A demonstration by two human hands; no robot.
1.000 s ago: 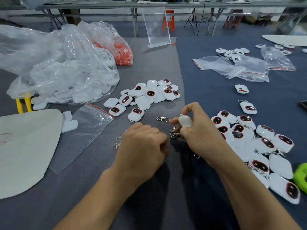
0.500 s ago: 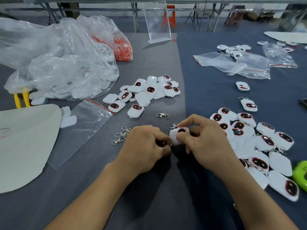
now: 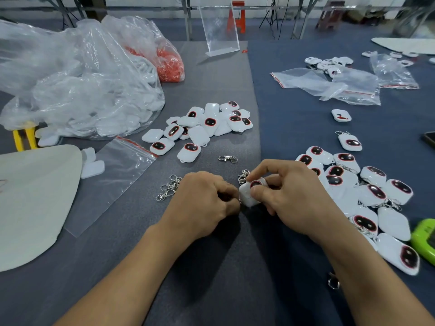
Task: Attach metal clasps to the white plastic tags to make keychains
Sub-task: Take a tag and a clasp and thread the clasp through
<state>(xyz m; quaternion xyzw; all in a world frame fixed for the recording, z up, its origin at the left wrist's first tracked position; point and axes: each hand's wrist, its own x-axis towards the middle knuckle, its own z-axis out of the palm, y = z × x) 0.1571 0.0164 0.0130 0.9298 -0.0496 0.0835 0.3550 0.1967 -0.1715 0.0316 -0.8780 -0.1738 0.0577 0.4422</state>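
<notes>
So the right hand (image 3: 289, 196) pinches a glossy, rounded white tag (image 3: 247, 196) mid-table. The left hand (image 3: 202, 203) curls at its edge, can't tell what it's gripping. Shiny metal clasps (image 3: 169, 188) sit just left, with open grey felt mat (image 3: 117, 267) in front.

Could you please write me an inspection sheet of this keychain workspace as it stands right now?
Surface: grey felt on the left and centre, blue cloth on the right.
Job's things: white tag between the hands; tags without clasps piled mid-table; finished keychains heaped at right; loose clasps beside the left hand.
Clutter: big clear bag, red-filled bag, zip bags, acrylic stand, green object at the right edge.
Hands: right hand pinches the white tag; left hand is curled against its edge, what it holds is hidden.
Cables: thin dark cable hanging behind the table.
Surroundings: table legs, orange stool and tripod beyond.
</notes>
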